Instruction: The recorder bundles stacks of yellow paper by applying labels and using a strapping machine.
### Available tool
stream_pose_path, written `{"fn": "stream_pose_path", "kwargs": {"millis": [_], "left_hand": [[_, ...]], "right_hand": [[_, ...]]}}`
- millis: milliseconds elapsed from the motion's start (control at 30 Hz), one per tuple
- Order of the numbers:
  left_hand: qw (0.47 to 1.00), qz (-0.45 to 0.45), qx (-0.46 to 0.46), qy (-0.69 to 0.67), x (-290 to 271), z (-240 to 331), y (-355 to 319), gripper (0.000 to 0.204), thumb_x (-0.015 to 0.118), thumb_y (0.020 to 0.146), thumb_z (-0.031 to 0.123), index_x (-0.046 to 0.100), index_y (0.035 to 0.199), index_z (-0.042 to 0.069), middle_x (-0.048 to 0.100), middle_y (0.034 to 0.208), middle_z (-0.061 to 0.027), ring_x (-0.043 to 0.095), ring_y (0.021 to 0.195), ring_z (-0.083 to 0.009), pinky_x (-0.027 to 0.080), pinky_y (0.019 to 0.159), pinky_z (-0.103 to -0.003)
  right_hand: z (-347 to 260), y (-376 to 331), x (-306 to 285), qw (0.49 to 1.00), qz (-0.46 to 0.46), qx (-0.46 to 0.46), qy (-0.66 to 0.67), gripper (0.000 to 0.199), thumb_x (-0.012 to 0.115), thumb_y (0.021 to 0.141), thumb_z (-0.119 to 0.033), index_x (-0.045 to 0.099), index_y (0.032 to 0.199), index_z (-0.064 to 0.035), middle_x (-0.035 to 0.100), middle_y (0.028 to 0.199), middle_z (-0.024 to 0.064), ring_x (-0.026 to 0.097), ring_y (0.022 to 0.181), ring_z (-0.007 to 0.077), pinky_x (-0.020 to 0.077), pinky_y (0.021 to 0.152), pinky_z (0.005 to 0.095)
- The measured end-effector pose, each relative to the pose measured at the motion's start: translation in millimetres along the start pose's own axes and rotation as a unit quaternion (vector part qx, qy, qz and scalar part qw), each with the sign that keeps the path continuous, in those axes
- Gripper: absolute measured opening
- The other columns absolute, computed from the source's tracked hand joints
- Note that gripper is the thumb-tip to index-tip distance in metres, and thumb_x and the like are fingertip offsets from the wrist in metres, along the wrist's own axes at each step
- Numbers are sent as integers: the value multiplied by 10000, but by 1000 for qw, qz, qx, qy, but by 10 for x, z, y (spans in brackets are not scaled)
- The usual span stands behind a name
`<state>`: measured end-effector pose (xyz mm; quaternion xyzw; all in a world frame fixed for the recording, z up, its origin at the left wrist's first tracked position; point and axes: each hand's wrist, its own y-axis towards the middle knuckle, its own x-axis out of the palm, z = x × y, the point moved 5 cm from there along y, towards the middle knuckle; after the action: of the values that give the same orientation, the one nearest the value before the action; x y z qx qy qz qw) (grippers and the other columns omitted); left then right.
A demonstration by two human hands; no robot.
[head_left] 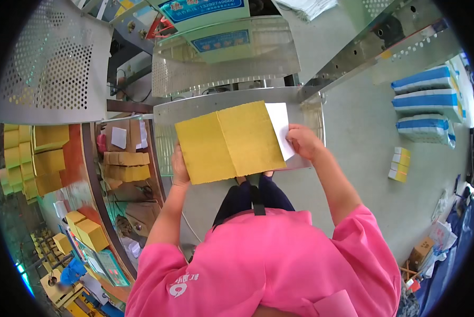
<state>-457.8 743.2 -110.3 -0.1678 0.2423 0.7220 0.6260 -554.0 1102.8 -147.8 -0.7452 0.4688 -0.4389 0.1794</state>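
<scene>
A wide piece of yellow paper (200,148) with wavy top and bottom edges and a seam or crease down its middle is held at a tilt in front of me. Whether it is one sheet or a stack, I cannot tell. My left hand (179,167) grips its left edge, the fingers hidden beneath. From behind its right edge sticks out a white sheet (280,122). My right hand (303,141) pinches the edge of that sheet between thumb and fingers. Below both lies a metal tray (166,113) of the machine.
A clear cover (226,55) stands beyond the tray, with a perforated metal panel (57,66) at far left. Yellow paper stacks (92,235) sit on a bench at left. Blue-and-white packs (427,100) and a small yellow-and-white bundle (399,164) are on the floor at right.
</scene>
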Motion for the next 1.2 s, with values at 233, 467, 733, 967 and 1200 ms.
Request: {"fn": "stream_pose_path", "kwargs": {"millis": [233,467,733,967,1200], "left_hand": [[922,19,-195,-333,59,-299,-142,510,290,1047,370,410,1389,12,525,1306,-115,517,1173,-223,412,986,-338],[924,11,-169,-342,28,-165,-35,579,382,1026,369,315,1458,-11,414,1436,-116,405,1311,-220,309,1087,-334],[942,-31,-150,-297,-67,173,126,562,385,1014,341,327,1444,-16,429,1418,-116,401,1307,-220,297,1084,-335],[934,-34,-183,-306,-37,148,123,526,354,1019,314,331,1441,2,447,1399,-107,432,1278,-211,326,1066,-337],[931,-23,-211,-298,-50,137,69,496,352,1018,312,358,1418,19,469,1365,-92,449,1259,-199,348,1049,-328]], "right_hand": [[43,-22,89,959,195,-124,-165,484,465,765,27,574,1233,-28,634,946,102,614,868,190,498,754,309],[-53,-151,310,844,272,-267,-378,428,513,782,-8,667,1161,-133,618,1197,155,606,1081,237,467,908,315],[-61,-234,424,964,136,-195,-115,328,548,937,-236,657,1154,-15,642,1150,79,585,1035,153,456,884,292],[-76,-311,401,962,142,-190,-133,387,539,960,-319,643,1167,-9,649,997,43,565,913,114,453,816,263],[-142,-349,428,957,133,-215,-146,308,566,941,-249,669,1088,1,646,868,9,554,795,94,458,731,254]]}}
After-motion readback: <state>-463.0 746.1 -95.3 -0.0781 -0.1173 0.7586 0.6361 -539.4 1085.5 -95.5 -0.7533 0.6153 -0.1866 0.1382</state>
